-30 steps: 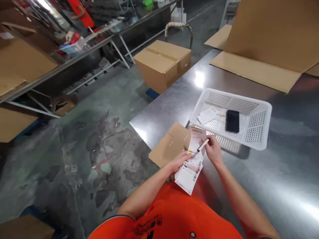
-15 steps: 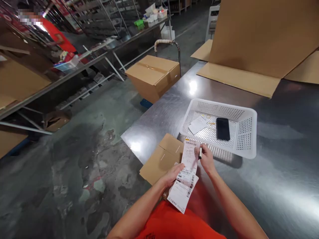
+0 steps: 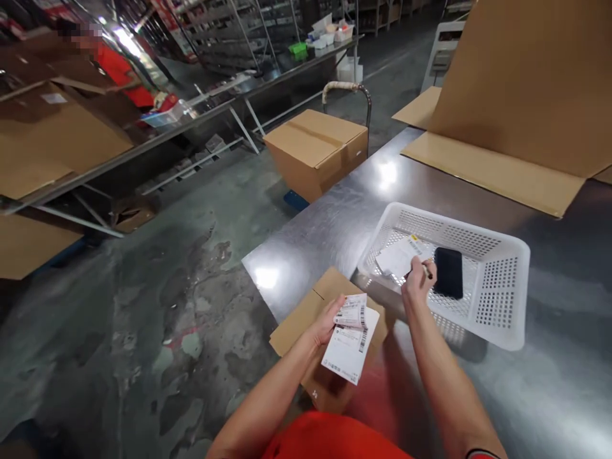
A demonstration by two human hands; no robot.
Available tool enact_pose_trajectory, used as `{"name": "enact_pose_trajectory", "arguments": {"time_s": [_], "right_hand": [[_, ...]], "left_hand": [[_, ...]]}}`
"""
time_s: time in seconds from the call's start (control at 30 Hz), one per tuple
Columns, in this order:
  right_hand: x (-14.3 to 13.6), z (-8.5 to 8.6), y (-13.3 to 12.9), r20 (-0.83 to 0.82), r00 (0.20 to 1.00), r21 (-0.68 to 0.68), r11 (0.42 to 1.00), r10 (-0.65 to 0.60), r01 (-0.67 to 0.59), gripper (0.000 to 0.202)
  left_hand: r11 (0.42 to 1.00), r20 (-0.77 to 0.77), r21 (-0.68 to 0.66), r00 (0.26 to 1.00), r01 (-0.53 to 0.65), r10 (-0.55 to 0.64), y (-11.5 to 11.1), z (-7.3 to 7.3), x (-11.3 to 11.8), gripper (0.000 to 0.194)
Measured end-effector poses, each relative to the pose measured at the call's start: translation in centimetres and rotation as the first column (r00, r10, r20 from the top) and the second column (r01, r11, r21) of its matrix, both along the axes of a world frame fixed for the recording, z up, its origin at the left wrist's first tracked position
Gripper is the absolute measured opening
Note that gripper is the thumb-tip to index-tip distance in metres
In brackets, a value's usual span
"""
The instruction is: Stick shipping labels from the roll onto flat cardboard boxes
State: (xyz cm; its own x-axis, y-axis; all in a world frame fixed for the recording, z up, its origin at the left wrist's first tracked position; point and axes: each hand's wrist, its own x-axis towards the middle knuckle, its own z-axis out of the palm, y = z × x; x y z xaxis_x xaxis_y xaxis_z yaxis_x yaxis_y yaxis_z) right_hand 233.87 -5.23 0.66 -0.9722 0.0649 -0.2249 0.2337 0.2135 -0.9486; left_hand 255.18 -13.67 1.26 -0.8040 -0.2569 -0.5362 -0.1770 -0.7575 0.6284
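Left hand (image 3: 327, 320): pinches the printed shipping labels (image 3: 345, 360) at their left edge, thumb on top, fingers hidden beneath; the sheets extend right of and below the grip, above the flattened cardboard box (image 3: 296, 320).
Shipping labels: at least two overlap (the full count is hidden by the stacking), and the small print is too fine to read.
Right hand (image 3: 419, 278): closed around one marker pen (image 3: 427, 272), mostly covered by the fingers, over the near side of the basket; whether the fingertips touch the paper slips (image 3: 394, 259) there, I cannot tell.
White plastic basket (image 3: 500, 290): one, on the metal table (image 3: 329, 229), holding one black smartphone (image 3: 448, 273) just right of the right hand, and slips (one or more, overlapping).
Cartons: one taped carton (image 3: 313, 141) stands beyond the table edge; one large open carton (image 3: 521, 86) is cut off at top and right.
Co-worker (image 3: 125, 71): one, upper left, blurred and partly hidden behind boxes.
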Motion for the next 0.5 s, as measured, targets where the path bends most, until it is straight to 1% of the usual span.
{"name": "enact_pose_trajectory", "arguments": {"time_s": [0.03, 0.07, 0.13, 0.23, 0.3, 0.37, 0.4, 0.43, 0.47, 0.5], "right_hand": [[-1.6, -0.4, -0.2, 0.021, 1.000, 0.040, 0.999, 0.007, -0.008, 0.020], [-3.0, -0.8, -0.3, 0.054, 0.997, 0.076, 0.996, 0.047, -0.051, 0.021], [-5.4, -1.3, -0.1, 0.148, 0.976, 0.150, 0.972, 0.160, -0.183, 0.025], [-7.4, -1.6, 1.8, 0.254, 0.925, 0.276, 0.895, 0.284, -0.350, 0.039], [-8.0, -1.1, 3.6, 0.284, 0.904, 0.367, 0.835, 0.320, -0.410, 0.045], [-7.6, 0.0, 5.1, 0.255, 0.901, 0.480, 0.764, 0.350, -0.432, 0.048], [-6.9, 0.7, 5.4, 0.202, 0.904, 0.557, 0.715, 0.376, -0.422, 0.049], [-5.6, 1.4, 5.4, 0.132, 0.896, 0.626, 0.665, 0.424, -0.407, 0.050], [-3.8, 2.2, 5.0, 0.066, 0.865, 0.666, 0.624, 0.497, -0.409, 0.050], [-1.4, 3.0, 4.3, 0.024, 0.807, 0.672, 0.588, 0.591, -0.450, 0.049]], "left_hand": [[1.000, 0.011, 0.015, 1.000, -0.002, 0.002, -0.4, -0.1, 0.4, 0.055], [0.999, 0.021, 0.032, 1.000, -0.005, 0.004, -0.6, -0.2, 0.9, 0.056], [0.998, 0.034, 0.062, 0.999, -0.011, 0.009, -0.9, -0.2, 1.9, 0.057], [0.994, 0.038, 0.110, 0.999, -0.007, 0.003, -1.3, -0.3, 3.6, 0.059], [0.985, 0.045, 0.173, 0.999, 0.003, -0.011, -1.8, -0.3, 4.8, 0.060], [0.971, 0.056, 0.237, 0.998, -0.007, -0.006, -2.4, -0.4, 6.0, 0.061], [0.965, 0.065, 0.260, 0.998, -0.021, 0.004, -2.6, -0.5, 6.5, 0.061], [0.961, 0.073, 0.274, 0.997, -0.033, 0.013, -2.8, -0.5, 7.0, 0.061], [0.960, 0.079, 0.278, 0.997, -0.040, 0.019, -2.9, -0.6, 7.5, 0.060], [0.961, 0.081, 0.275, 0.997, -0.039, 0.017, -2.9, -0.6, 8.0, 0.058]]}}
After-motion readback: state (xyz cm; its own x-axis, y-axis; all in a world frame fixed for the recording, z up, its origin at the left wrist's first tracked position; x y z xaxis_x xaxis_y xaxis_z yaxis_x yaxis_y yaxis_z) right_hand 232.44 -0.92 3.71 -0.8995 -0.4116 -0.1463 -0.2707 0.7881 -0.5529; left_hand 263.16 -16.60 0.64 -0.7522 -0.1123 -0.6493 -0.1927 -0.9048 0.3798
